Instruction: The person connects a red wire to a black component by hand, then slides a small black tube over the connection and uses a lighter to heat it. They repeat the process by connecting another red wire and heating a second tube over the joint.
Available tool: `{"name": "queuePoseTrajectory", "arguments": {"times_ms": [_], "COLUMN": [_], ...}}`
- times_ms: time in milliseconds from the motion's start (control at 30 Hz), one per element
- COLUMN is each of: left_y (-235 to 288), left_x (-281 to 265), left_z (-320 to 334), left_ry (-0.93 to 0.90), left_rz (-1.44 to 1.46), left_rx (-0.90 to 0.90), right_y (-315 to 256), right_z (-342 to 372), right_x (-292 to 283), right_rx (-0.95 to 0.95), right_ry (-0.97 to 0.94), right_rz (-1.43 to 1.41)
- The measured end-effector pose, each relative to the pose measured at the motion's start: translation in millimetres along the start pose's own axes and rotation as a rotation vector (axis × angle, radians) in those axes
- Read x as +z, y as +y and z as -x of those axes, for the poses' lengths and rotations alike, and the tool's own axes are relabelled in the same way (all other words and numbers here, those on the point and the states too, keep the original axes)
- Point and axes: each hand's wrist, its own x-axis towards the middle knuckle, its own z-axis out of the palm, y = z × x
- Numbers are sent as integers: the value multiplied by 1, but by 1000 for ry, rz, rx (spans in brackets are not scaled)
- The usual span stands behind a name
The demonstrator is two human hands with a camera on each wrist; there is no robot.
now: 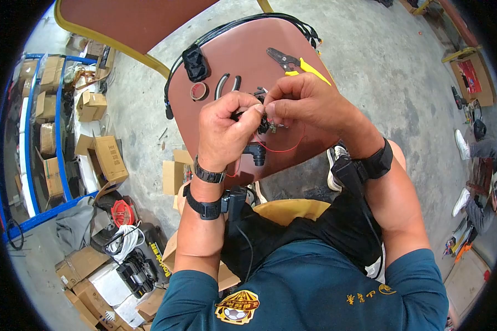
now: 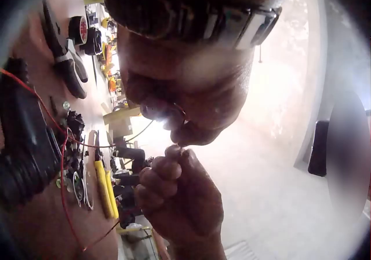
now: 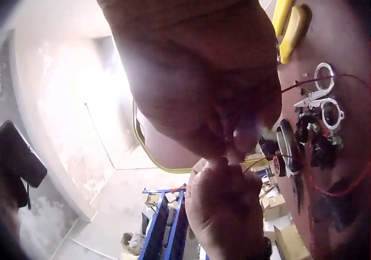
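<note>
My left hand [image 1: 229,127] and right hand [image 1: 309,102] meet fingertip to fingertip above a brown-red chair seat [image 1: 204,129]. Each pinches a part of a thin red wire [image 1: 281,150] between thumb and forefinger; the wire's slack loops below them. The pinched spot itself is mostly hidden by the fingers. Under the hands lie small silver scissors [image 3: 316,102] and a cluster of small black parts [image 3: 322,147]. A black ribbed, angled piece [image 1: 258,153] sits near the seat's front edge, beside my left hand.
Yellow-handled wire strippers [image 1: 312,70], dark-handled pliers [image 1: 226,85], a tape roll [image 1: 199,91] and a black bundle [image 1: 195,63] lie on the seat. Black cable [image 1: 226,27] runs round its back edge. Blue shelving [image 1: 63,138] with boxes stands left; another person's legs [image 1: 480,149] show right.
</note>
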Motion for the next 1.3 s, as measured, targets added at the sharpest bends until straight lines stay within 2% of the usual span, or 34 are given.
{"name": "queuePoseTrajectory", "arguments": {"times_ms": [100,200,300,400,500,700,800,900,1000,1300], "left_y": [-4,-11,-11,-15,-16,-14,-14,-13,-16,-7], "left_x": [2,2,0,-2,-4,-1,-1,-2,0,1], "left_z": [-1,-1,-3,-5,-4,-6,-6,-5,-5,-3], "left_ry": [22,-11,-16,37,40,33,-5,-10,-12,-28], "left_rz": [13,143,190,274,243,229,214,252,225,135], "left_rx": [-9,-159,-236,-242,-227,-224,-236,-252,-189,-176], "right_y": [-8,-7,2,-3,-4,-5,-7,-2,-1,-9], "right_z": [4,6,1,5,3,3,3,0,0,3], "right_x": [2,8,13,10,8,8,9,10,10,11], "right_rx": [-60,-235,-395,-274,-323,-350,-333,-407,-415,-234], "right_ry": [16,108,189,192,226,236,236,277,285,203], "right_rz": [241,555,767,610,456,649,667,665,666,549]}}
